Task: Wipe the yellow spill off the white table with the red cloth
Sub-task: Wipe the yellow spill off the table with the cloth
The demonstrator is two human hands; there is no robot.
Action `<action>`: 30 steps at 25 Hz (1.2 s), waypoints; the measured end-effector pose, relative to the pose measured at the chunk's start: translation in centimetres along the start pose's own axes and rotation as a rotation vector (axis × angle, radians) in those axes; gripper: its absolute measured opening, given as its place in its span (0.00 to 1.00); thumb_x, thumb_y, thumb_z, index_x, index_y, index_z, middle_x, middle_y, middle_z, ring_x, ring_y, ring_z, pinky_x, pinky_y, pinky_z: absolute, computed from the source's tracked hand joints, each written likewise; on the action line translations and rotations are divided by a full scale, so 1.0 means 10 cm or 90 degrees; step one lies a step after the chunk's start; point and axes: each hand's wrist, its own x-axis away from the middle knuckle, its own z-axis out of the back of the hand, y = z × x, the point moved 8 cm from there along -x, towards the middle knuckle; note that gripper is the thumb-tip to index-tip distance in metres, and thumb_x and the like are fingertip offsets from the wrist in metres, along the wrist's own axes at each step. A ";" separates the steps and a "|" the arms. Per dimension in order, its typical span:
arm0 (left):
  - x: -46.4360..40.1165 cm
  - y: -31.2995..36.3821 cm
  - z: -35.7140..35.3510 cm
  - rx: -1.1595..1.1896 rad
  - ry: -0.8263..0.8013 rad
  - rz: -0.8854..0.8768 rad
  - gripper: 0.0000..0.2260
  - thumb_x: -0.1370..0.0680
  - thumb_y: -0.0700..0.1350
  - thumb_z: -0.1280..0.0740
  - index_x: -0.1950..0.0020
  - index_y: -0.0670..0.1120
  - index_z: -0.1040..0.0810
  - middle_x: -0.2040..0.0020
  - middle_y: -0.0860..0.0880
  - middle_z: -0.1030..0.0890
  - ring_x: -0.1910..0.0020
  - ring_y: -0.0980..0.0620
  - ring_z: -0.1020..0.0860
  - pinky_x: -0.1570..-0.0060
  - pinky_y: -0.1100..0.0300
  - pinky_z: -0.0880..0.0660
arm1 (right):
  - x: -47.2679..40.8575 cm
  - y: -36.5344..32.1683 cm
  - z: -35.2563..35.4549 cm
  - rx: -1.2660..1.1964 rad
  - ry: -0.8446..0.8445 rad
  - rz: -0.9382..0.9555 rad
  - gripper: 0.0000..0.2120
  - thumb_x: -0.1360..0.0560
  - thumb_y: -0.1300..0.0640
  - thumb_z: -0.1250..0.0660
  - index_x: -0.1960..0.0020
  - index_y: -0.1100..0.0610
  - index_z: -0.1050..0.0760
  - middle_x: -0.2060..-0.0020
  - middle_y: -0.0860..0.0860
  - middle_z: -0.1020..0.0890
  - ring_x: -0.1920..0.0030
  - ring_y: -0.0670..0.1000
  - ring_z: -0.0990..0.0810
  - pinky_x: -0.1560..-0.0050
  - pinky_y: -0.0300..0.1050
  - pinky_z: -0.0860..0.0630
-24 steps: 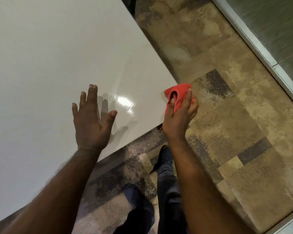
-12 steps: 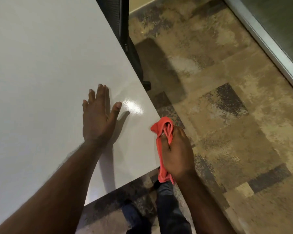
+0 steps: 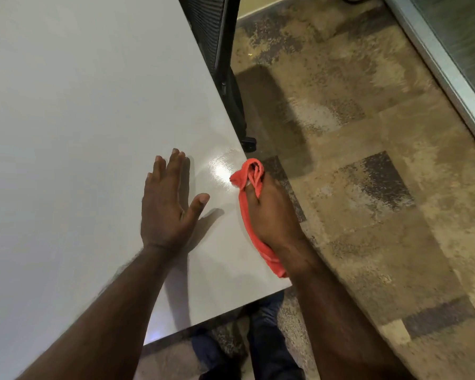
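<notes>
The white table (image 3: 80, 119) fills the left of the view, its near right corner below my hands. My left hand (image 3: 166, 207) lies flat on it, palm down, fingers spread and holding nothing. My right hand (image 3: 272, 215) is at the table's right edge, shut on the bunched red cloth (image 3: 247, 212), which trails back under my wrist and touches the tabletop edge. A glossy glare patch shines just left of the cloth's front tip. No yellow spill is visible on the table.
A black chair (image 3: 220, 50) stands tight against the table's right edge at the top. Patterned brown carpet (image 3: 368, 187) covers the floor to the right. A metal frame (image 3: 436, 58) runs along the far right. My legs (image 3: 261, 349) show below the table corner.
My right hand has brought the red cloth from out over the floor to the table's right edge. My left hand stays flat on the table. The view has shifted, revealing the black chair.
</notes>
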 end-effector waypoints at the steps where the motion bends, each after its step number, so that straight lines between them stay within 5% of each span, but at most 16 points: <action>1: 0.00 0.00 0.00 0.006 0.003 -0.003 0.45 0.28 0.76 0.55 0.21 0.46 0.41 0.21 0.47 0.39 0.21 0.45 0.47 0.26 0.38 0.44 | -0.04 -0.05 0.00 0.012 0.012 0.009 0.17 0.19 0.49 0.44 0.35 0.57 0.30 0.43 0.54 0.21 0.44 0.54 0.22 0.44 0.47 0.26; 10: -0.01 0.01 0.03 0.016 0.017 -0.015 0.46 0.30 0.78 0.56 0.21 0.48 0.44 0.20 0.46 0.42 0.21 0.45 0.48 0.25 0.37 0.46 | -0.07 -0.53 -0.31 0.366 0.142 0.052 0.39 0.25 0.53 0.33 0.23 0.61 0.51 0.23 0.60 0.42 0.24 0.60 0.43 0.28 0.55 0.42; 19: 0.08 0.01 0.15 0.164 0.015 -0.014 0.45 0.31 0.79 0.54 0.23 0.51 0.48 0.19 0.46 0.46 0.20 0.47 0.51 0.24 0.39 0.54 | 0.29 -0.68 -0.54 0.417 0.009 0.185 0.35 0.22 0.57 0.44 0.22 0.58 0.60 0.21 0.56 0.58 0.22 0.56 0.62 0.25 0.56 0.62; 24: 0.44 -0.21 0.51 0.220 0.035 -0.017 0.45 0.28 0.76 0.50 0.21 0.47 0.46 0.20 0.46 0.44 0.21 0.47 0.46 0.26 0.37 0.45 | 0.56 -0.75 -0.80 0.441 -0.052 0.277 0.35 0.21 0.57 0.42 0.21 0.58 0.58 0.21 0.55 0.56 0.22 0.56 0.60 0.25 0.54 0.64; 27: 0.80 -0.47 0.74 0.247 0.042 0.023 0.43 0.28 0.76 0.50 0.20 0.50 0.45 0.20 0.51 0.43 0.23 0.63 0.44 0.24 0.55 0.43 | 0.75 -0.83 -0.86 0.409 -0.099 0.361 0.28 0.20 0.57 0.44 0.22 0.56 0.49 0.21 0.53 0.47 0.21 0.55 0.52 0.26 0.49 0.62; 30: 1.12 -0.63 0.91 0.286 0.002 0.079 0.43 0.29 0.77 0.51 0.21 0.54 0.42 0.22 0.57 0.39 0.32 0.78 0.42 0.36 0.80 0.44 | 0.98 -1.00 -0.82 0.272 -0.103 0.344 0.27 0.20 0.57 0.40 0.23 0.53 0.44 0.23 0.50 0.41 0.22 0.52 0.46 0.28 0.42 0.57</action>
